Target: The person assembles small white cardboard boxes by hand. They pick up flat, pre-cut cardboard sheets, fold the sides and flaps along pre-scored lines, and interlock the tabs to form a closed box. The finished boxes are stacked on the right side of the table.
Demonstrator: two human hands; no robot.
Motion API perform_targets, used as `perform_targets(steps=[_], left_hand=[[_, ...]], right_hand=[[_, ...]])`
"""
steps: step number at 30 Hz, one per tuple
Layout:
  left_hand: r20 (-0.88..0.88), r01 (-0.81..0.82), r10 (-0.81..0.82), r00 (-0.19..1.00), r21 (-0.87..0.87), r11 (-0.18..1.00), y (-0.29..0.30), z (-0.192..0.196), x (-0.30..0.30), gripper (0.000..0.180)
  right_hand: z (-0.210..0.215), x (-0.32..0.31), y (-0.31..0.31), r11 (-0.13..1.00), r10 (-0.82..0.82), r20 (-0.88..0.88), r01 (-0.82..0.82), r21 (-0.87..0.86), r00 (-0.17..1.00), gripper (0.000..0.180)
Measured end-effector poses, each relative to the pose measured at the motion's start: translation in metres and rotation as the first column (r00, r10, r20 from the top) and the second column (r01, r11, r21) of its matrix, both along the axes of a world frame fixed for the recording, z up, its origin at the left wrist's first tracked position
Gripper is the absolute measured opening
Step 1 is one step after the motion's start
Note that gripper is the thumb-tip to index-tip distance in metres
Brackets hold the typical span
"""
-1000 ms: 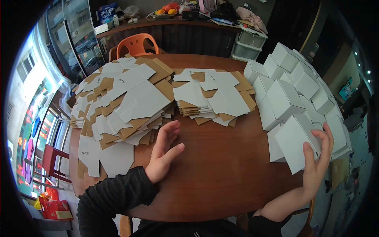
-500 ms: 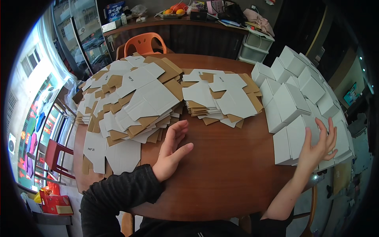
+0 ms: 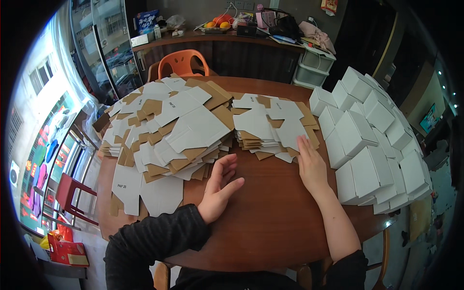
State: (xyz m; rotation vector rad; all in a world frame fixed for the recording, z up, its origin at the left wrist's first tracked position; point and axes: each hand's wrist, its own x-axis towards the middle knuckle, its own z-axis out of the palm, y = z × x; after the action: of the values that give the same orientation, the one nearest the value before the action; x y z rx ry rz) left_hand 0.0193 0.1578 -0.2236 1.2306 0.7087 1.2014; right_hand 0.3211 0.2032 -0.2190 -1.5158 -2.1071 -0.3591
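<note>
My left hand (image 3: 220, 188) rests open on the brown round table (image 3: 270, 212), fingers spread, just in front of a large heap of flat white-and-brown cardboard box blanks (image 3: 169, 130). My right hand (image 3: 310, 163) lies flat and open with its fingertips on the near edge of a smaller stack of flat box blanks (image 3: 268, 126) at the table's middle. Neither hand grips anything. A pile of folded white boxes (image 3: 372, 140) stands to the right of my right hand.
An orange plastic chair (image 3: 183, 62) stands behind the table. A dark counter (image 3: 232, 41) with fruit, bags and clutter runs along the back wall. Clear plastic drawers (image 3: 314, 67) sit at back right. A red stool (image 3: 72, 195) stands left of the table.
My right hand has left the folded white boxes at the right and moved left onto the middle stack of flat blanks. My left hand stayed on the table.
</note>
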Motion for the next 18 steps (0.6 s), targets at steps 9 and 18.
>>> perform_targets(steps=[9,18], left_hand=[[-0.027,-0.015,0.015,1.0,0.001,1.0,-0.003,0.001,0.0,0.053],[0.616,0.212,0.015,0.788,-0.294,0.932,0.003,0.006,-0.014,0.066]], right_hand=[[0.018,0.005,-0.019,0.971,-0.002,-0.319,0.078,0.227,0.948,0.04],[0.048,0.0,-0.04,0.739,0.504,0.17,-0.525,0.423,0.847,0.029]])
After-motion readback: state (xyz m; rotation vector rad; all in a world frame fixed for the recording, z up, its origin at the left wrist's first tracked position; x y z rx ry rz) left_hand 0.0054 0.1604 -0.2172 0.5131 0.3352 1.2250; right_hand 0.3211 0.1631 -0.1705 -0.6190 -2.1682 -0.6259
